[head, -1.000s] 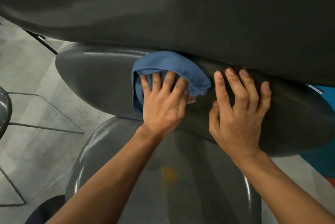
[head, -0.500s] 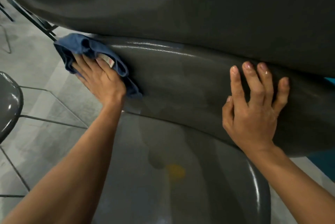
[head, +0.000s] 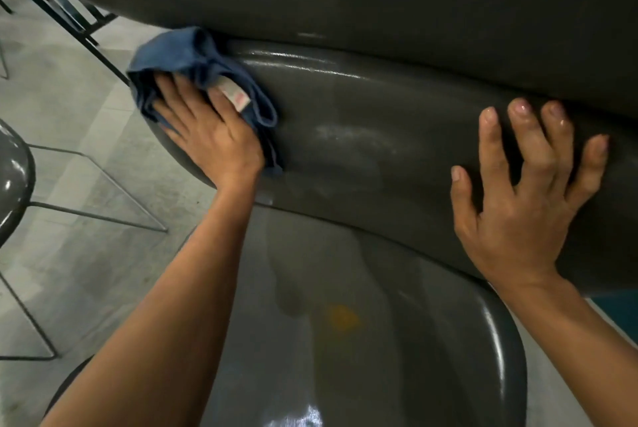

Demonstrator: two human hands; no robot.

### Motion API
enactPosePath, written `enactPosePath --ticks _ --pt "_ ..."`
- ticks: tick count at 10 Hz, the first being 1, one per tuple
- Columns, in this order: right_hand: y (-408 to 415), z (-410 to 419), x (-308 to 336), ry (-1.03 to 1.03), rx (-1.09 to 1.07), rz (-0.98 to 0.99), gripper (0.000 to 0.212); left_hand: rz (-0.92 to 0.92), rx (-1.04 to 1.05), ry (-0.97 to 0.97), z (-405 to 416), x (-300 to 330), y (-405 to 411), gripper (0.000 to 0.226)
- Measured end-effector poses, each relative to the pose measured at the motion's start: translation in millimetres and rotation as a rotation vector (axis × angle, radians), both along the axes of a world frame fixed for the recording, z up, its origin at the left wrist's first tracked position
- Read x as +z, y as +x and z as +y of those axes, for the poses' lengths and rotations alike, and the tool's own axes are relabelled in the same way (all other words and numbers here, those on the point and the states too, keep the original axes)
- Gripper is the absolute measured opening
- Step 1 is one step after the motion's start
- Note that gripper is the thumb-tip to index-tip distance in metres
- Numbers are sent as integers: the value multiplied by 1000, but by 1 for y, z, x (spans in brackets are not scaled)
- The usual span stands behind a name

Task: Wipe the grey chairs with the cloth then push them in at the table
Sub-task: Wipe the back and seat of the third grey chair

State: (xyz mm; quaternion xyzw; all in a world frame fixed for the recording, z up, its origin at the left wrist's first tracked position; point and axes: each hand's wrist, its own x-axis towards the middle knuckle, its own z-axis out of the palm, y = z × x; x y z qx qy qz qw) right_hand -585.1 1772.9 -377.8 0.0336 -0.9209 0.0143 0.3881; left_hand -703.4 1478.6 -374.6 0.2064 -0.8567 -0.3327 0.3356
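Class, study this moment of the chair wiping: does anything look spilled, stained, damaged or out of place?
A yellowish smudge sits mid-seat on the grey chair, unlike the plain grey around it; stain or reflection, I cannot tell. Wet streaks shine on the backrest beside the blue cloth, as wiping would leave. Nothing looks damaged.

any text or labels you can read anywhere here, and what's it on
No text here can be read.
White sewn-in tag on the blue cloth, beside the left hand: reddish print, too blurred to read.
Grey chair, backrest steadied by the right hand: only glare streaks, no lettering visible.
Yellow patch on the seat: a blurred mark, no letters to make out.
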Motion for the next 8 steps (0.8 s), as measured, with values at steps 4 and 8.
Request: enactPosePath --ticks 4,8 --pt "-11 -3 -15 0 -6 155 63 -265 339 751 -12 -125 7 41" --pt "-9 -4 -11 -23 -35 115 66 103 -337 120 159 -23 53 59"
